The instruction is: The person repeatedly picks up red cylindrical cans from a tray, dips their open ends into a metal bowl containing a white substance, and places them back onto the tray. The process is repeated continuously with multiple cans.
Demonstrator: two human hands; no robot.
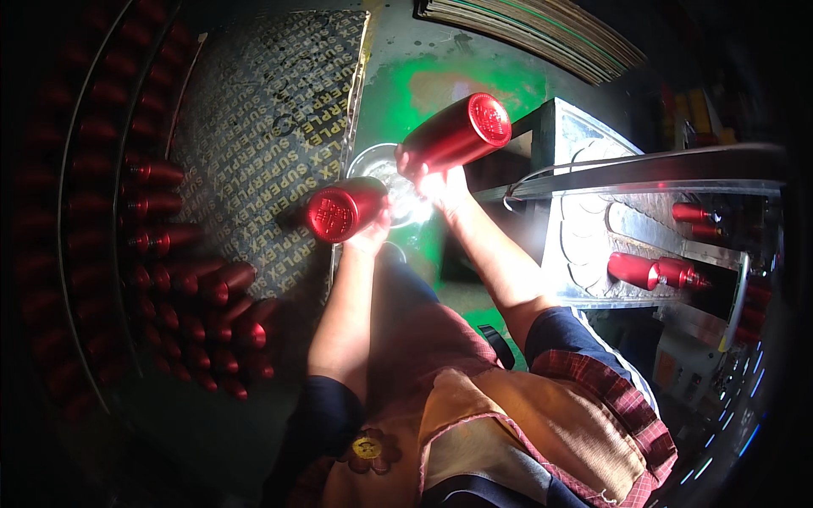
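My right hand point(442, 184) is closed around a shiny red metal bottle point(449, 135), tilted with its embossed round base up and to the right. Lower and to the left, my left hand point(371, 235) grips a second red bottle point(360, 201), its base turned toward me. The two bottles are apart from each other. Their far ends are hidden from view. Strong light falls on my right wrist and on a pale round container point(362, 161) beyond and below the bottles, partly covered by them.
Racks with many red bottles point(161, 241) line the left side, beside a dark printed board point(271, 110). At the right, a metal-framed machine with a long rail point(644, 175) carries several red bottles point(633, 269). Stacked flat sheets point(533, 34) lie at the far side.
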